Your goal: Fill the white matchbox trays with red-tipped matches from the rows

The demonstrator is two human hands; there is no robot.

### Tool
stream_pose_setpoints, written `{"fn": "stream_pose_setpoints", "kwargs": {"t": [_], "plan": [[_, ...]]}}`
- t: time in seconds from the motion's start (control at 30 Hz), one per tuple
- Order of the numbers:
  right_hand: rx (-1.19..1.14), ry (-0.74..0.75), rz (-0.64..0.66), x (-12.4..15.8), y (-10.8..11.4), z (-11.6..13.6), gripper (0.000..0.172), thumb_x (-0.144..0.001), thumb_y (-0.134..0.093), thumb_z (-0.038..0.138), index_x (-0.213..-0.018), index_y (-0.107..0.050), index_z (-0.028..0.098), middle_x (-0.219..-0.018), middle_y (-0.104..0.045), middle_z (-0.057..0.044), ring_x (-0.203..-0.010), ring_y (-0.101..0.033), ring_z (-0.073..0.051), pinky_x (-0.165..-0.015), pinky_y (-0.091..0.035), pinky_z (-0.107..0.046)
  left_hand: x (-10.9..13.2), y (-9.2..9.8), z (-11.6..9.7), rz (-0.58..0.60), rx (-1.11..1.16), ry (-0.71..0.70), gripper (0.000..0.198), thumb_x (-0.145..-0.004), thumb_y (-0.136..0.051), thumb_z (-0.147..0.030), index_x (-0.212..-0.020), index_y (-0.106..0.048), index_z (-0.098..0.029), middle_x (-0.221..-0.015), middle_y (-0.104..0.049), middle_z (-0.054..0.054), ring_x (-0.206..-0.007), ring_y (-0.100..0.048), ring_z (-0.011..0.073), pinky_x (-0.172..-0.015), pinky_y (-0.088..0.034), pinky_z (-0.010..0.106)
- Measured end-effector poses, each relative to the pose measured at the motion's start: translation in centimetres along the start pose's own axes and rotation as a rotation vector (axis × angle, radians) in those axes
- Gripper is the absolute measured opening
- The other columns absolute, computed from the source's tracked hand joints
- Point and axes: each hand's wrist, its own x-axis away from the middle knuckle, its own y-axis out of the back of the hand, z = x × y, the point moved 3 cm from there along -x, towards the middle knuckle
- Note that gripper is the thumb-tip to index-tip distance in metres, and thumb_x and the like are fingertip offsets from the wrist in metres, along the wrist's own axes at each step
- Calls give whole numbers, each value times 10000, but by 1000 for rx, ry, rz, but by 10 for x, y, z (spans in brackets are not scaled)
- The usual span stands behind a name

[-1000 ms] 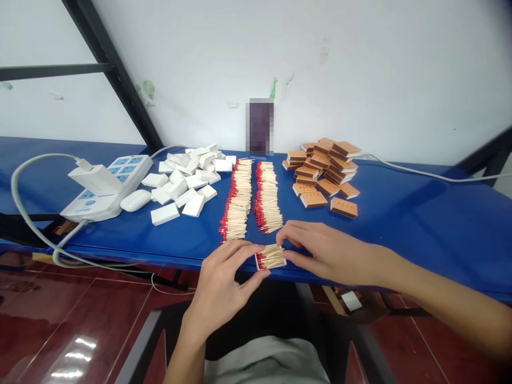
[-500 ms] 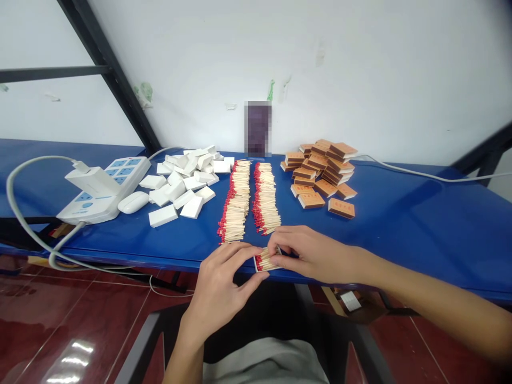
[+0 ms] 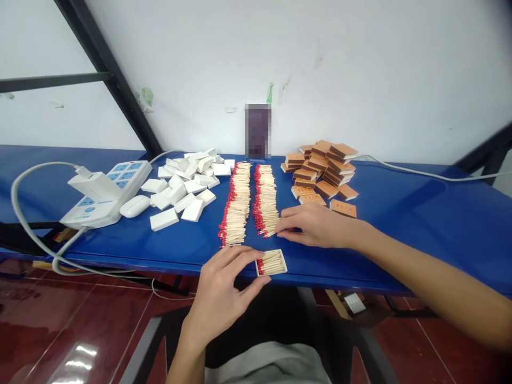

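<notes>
Tray was pinched by left hand, apparently nearly filled with matches; two loose rows were left; right hand's fingers were narrowed, grip not discernible

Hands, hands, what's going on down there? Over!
Left hand holding tray of matches. Right hand at right match row's near end. Orange boxes close beyond it.

The bare left hand holds its thumb and forefinger in a wide pincer, tips apart. Beyond it, rightward, the bare right hand has curled fingers, its bare forearm slanting back.
</notes>
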Motion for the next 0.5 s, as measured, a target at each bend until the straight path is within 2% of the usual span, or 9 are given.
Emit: {"fn": "stream_pose_setpoints", "kwargs": {"t": [0.13, 0.3, 0.5], "plan": [[-16, -30, -43, 3, -6, -2, 218, -993, -547, 231, -968, -759, 184, -839, -707, -42, -725, -626, -145, -627, -383, -251, 0, -1, 1, 6, -16, -5, 225, -918, -720, -290, -1134, -675, -242, -1090, -730, 46, -985, -678, 219, -869, -539, 363], [-120, -88, -54, 3, -11, 1, 166, -953, -572, 190, -941, -736, 167, -846, -715, -33, -726, -626, -136, -645, -394, -244, -1, -2, 1, 12, -18, 2, 215, -918, -718, -281, -1126, -681, -238, -1087, -732, 50, -1000, -678, 221, -874, -536, 356], [-143, -89, -75, 4, -12, 2, 107, -941, -595, 208, -876, -668, 166, -772, -618, 3, -648, -512, -105, -619, -346, -232, -3, -1, 0, 21, -34, -22, 229, -908, -734, -280, -1126, -674, -245, -1073, -734, 41, -985, -651, 227, -873, -507, 363]]}}
